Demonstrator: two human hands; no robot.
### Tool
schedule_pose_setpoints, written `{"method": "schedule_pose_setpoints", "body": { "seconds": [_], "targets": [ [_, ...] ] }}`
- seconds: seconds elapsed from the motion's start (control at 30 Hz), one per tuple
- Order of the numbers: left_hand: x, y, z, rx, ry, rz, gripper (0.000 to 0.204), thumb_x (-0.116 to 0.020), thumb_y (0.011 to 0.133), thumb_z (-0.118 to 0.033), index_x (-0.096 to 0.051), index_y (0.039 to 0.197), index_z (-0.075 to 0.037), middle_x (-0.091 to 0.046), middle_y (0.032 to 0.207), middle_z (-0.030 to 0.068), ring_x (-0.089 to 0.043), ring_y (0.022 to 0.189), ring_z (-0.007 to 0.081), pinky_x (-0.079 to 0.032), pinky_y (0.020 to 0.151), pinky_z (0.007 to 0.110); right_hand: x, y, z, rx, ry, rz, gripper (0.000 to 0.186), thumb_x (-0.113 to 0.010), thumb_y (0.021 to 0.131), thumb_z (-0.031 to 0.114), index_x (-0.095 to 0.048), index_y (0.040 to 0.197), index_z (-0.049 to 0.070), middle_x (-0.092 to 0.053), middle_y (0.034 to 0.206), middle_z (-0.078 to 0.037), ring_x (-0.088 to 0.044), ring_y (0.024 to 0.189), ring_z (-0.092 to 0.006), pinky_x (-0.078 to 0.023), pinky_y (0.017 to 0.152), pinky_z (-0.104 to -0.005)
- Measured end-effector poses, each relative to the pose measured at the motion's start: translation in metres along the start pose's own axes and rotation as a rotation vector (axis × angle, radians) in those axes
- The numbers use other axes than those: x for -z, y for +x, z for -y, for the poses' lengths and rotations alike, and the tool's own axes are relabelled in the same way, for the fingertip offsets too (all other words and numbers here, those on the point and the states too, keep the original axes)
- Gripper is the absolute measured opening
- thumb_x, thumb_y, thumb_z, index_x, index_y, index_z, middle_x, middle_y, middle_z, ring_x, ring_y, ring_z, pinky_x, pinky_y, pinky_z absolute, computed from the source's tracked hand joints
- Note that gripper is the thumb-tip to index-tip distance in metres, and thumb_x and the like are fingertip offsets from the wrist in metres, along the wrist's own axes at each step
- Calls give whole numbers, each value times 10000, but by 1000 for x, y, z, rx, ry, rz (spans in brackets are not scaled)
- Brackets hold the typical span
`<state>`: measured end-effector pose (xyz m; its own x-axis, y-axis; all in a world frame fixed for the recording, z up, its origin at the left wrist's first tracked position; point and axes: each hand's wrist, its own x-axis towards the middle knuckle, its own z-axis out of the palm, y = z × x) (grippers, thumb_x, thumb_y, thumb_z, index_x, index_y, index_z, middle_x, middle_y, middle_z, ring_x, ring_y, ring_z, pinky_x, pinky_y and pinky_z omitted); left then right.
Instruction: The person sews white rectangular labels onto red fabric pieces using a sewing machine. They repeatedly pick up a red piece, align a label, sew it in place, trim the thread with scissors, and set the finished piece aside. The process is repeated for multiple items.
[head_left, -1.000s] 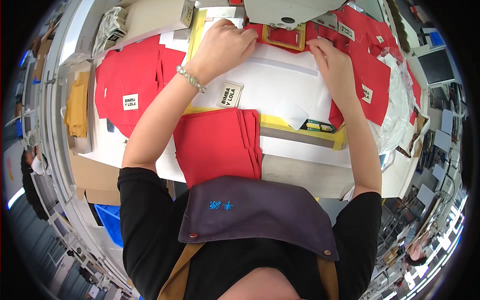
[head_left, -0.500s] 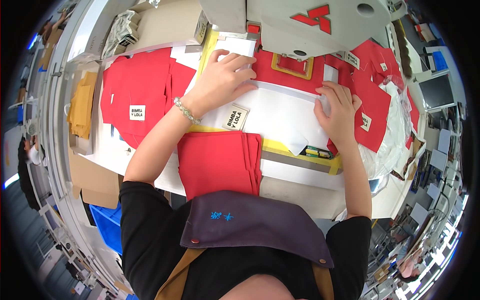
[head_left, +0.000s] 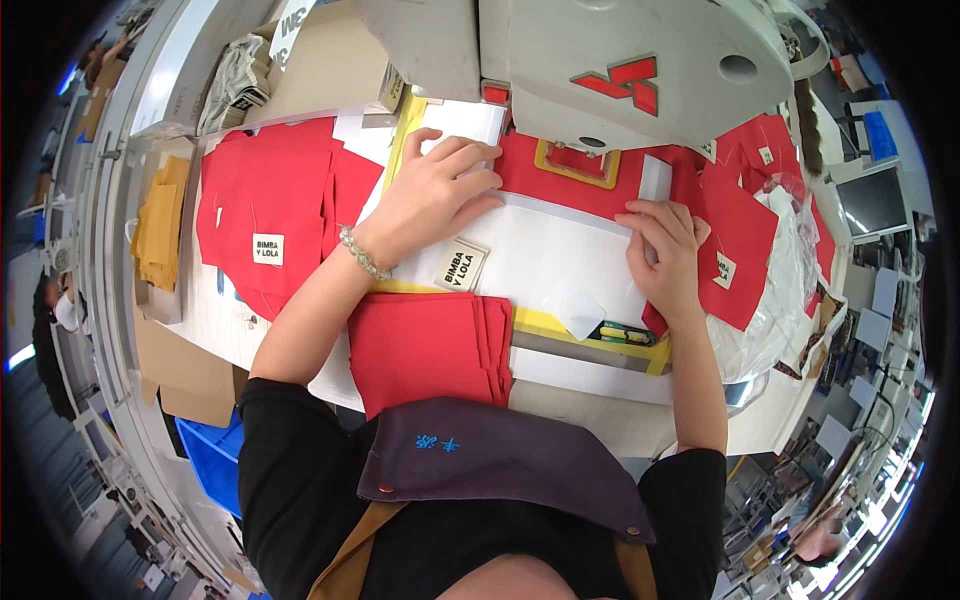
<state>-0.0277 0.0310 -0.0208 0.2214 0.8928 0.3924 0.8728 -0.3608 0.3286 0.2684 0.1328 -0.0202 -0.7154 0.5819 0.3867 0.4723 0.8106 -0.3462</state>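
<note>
A red fabric piece (head_left: 518,172) lies flat under the head of a pale sewing machine (head_left: 620,80). A yellow-edged clamp frame (head_left: 578,165) sits over this cloth. My left hand (head_left: 435,200), fingers spread, rests at the cloth's left end and touches its edge. At its right end, my right hand (head_left: 665,255) has bent fingers touching the cloth near a pale strip (head_left: 656,178), thumb apart from them. Between my hands is a white work surface (head_left: 560,250). A small stack of cream labels with dark lettering (head_left: 461,266) lies on it, just below my left hand.
Red fabric pieces are stacked at the near edge (head_left: 430,350) and at left (head_left: 265,190). More labelled red pieces (head_left: 735,230) lie right, beside clear plastic (head_left: 770,310). A carton (head_left: 330,60) stands back left. A green-and-yellow tool (head_left: 625,333) lies in a slot.
The whole view has shifted, so the table and machine appear lower in the picture. Both hands keep about the same places against the red cloth.
</note>
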Motion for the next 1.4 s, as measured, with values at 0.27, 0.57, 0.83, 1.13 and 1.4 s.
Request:
{"method": "schedule_pose_setpoints", "body": {
  "seconds": [0.27, 0.57, 0.83, 1.13, 1.4],
  "targets": [
    [-1, -3, -1, -3, 31, -22, 168, -766, 775, -184, -682, 908, -124, -643, 1163, 11, -593, 1035, 170, -353, 996, 435, -1, 1, 1, -7, -28, -72, 278, -614, 686, -32, -680, 900, 133, -674, 992, 32, -586, 913, -171, -287, 819, -342],
    [-2, -5, -3, 2, 62, -29, 153, -757, 785, -175, -681, 912, -137, -642, 1152, 2, -593, 1059, 162, -350, 996, 445, 0, -2, -2, 8, -36, -55, 288, -601, 679, -34, -678, 904, 127, -692, 963, 31, -587, 898, -160, -278, 814, -353],
    [-5, -9, -4, -32, 163, -27, 154, -737, 805, -165, -672, 943, -151, -643, 1172, -4, -600, 1090, 160, -344, 1005, 448, -3, -5, 2, 100, -191, -80, 322, -648, 668, 18, -706, 969, 117, -673, 1034, 33, -579, 918, -156, -267, 797, -351],
    [-6, -10, -5, -33, 194, -43, 179, -729, 805, -158, -664, 970, -140, -647, 1175, -1, -602, 1093, 160, -334, 1010, 439, -5, -2, 3, 19, -206, -103, 279, -659, 687, 29, -676, 950, 119, -659, 1127, 0, -577, 990, -196, -273, 814, -369],
    [-4, -9, -7, -28, 195, -37, 182, -730, 803, -161, -672, 974, -138, -647, 1188, 1, -601, 1096, 159, -328, 1011, 435, -4, -3, 1, 4, -219, -97, 276, -652, 683, 34, -680, 944, 122, -659, 1139, 4, -568, 1011, -194, -274, 822, -372]
  ]
}}
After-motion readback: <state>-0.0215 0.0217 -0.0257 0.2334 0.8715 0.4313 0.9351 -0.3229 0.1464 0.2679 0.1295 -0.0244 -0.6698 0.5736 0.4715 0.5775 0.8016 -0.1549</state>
